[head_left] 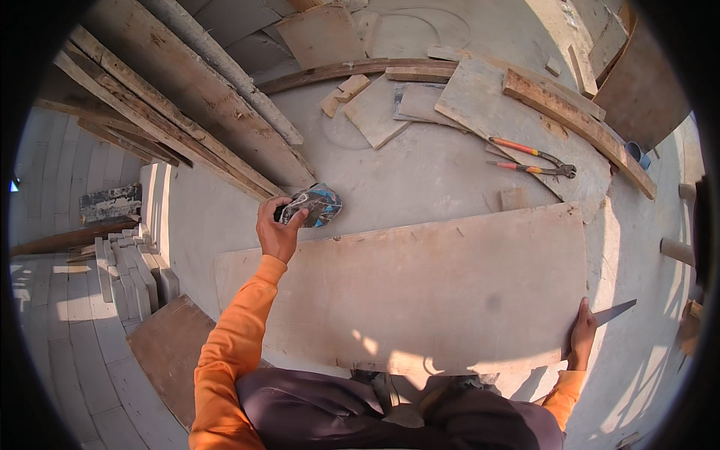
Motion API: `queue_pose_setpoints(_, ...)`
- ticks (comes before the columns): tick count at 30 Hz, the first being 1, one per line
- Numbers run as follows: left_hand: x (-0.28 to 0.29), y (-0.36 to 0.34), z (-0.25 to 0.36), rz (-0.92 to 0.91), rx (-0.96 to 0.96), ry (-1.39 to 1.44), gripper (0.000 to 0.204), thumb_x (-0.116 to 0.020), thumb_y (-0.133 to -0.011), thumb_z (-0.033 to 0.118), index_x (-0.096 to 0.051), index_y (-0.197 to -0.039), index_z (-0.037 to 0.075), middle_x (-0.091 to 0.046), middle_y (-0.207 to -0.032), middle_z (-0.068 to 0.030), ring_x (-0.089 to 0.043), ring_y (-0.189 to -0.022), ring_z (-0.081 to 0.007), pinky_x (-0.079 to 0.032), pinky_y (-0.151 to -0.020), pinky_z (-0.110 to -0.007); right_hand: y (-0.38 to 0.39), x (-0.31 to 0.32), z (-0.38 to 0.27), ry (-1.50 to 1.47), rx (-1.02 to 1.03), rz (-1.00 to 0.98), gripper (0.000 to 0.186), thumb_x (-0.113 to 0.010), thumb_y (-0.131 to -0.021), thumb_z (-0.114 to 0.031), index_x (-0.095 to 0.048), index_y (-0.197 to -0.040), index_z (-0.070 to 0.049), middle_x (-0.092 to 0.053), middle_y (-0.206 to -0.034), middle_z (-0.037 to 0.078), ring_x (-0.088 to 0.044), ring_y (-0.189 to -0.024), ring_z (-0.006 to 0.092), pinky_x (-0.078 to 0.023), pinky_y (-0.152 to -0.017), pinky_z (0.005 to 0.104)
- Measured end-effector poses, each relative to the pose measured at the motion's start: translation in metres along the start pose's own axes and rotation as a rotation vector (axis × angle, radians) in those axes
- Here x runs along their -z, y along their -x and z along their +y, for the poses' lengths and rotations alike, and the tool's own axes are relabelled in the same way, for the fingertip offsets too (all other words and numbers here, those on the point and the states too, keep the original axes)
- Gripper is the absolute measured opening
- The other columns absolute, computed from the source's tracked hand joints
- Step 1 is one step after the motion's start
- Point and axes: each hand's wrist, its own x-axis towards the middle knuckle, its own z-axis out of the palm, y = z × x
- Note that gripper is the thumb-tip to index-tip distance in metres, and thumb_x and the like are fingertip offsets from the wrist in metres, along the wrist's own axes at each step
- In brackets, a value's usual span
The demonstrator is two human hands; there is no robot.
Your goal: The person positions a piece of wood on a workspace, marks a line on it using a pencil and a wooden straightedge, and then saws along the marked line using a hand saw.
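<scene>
My left hand (280, 231) is closed on a crumpled dark pouch (319, 205) with blue patches, just past the far edge of a wide plywood board (420, 292). That board lies in front of my knees, with a few thin nail-like marks along its far edge. My right hand (582, 335) is at the board's right end, fingers curled. A flat grey tapered blade (616, 311) sticks out to the right from under it; its handle is hidden by the hand. Beyond the board, long-handled pincers (556, 169) with orange-and-black grips lie on a panel.
Long planks (202, 97) lean in from the upper left, ending near my left hand. Loose wood pieces (379, 112) and a thick beam (577, 131) lie at the far side. Stacked grey slabs (135, 274) stand at left, near a brown sheet (169, 352). A blue cup-like object (637, 155) is far right.
</scene>
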Motion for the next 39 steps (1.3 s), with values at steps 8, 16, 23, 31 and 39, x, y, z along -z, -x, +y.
queue_pose_setpoints(8,-0.099,-0.084,0.061,-0.009,-0.148,0.049,0.042,-0.084,-0.08,0.014,-0.065,-0.117,0.007,-0.062,-0.121,-0.0151,-0.059,-0.113,-0.0371,-0.048,-0.097,-0.045,0.013,0.001,-0.005,0.071,0.012,0.056,0.061,-0.054,-0.108,-0.046,-0.073,-0.1,0.011,-0.071,-0.088,0.008,-0.058,-0.08,0.0141,-0.049,-0.079,0.031)
queue_pose_setpoints(16,-0.097,-0.007,0.064,0.073,-0.408,-0.18,0.043,-0.076,-0.093,0.026,-0.063,-0.131,0.008,-0.059,-0.134,-0.0164,-0.055,-0.12,-0.0362,-0.04,-0.108,-0.049,0.022,0.013,0.0,0.113,0.043,0.114,0.066,-0.053,-0.107,-0.049,-0.071,-0.1,0.013,-0.073,-0.089,0.013,-0.062,-0.084,0.0154,-0.051,-0.082,0.033)
queue_pose_setpoints(23,-0.079,0.032,0.034,-1.022,0.201,-0.326,0.076,-0.029,-0.108,0.06,-0.074,-0.109,-0.001,-0.069,-0.116,-0.0291,-0.057,-0.121,-0.0412,-0.042,-0.107,-0.049,0.037,0.014,-0.012,0.027,0.045,0.108,0.061,-0.054,-0.107,-0.044,-0.071,-0.105,0.014,-0.074,-0.094,0.016,-0.064,-0.089,0.0178,-0.05,-0.085,0.0328)
queue_pose_setpoints(31,-0.059,0.021,0.004,-0.792,0.035,-0.361,0.084,-0.021,-0.109,0.059,-0.07,-0.112,-0.009,-0.067,-0.116,-0.0352,-0.057,-0.118,-0.0479,-0.041,-0.108,-0.052,0.045,-0.006,-0.013,-0.175,0.065,-0.013,0.057,-0.05,-0.11,-0.042,-0.07,-0.112,0.012,-0.074,-0.102,0.015,-0.063,-0.096,0.0183,-0.048,-0.09,0.0324)
queue_pose_setpoints(39,-0.033,-0.026,-0.044,-0.666,0.105,-0.497,0.087,-0.024,-0.108,0.063,-0.07,-0.114,-0.011,-0.062,-0.125,-0.0391,-0.054,-0.126,-0.0492,-0.039,-0.113,-0.051,0.062,-0.081,0.025,-0.078,0.258,-0.018,0.056,-0.044,-0.112,-0.04,-0.068,-0.107,0.01,-0.072,-0.094,0.014,-0.061,-0.09,0.0194,-0.049,-0.087,0.0339)
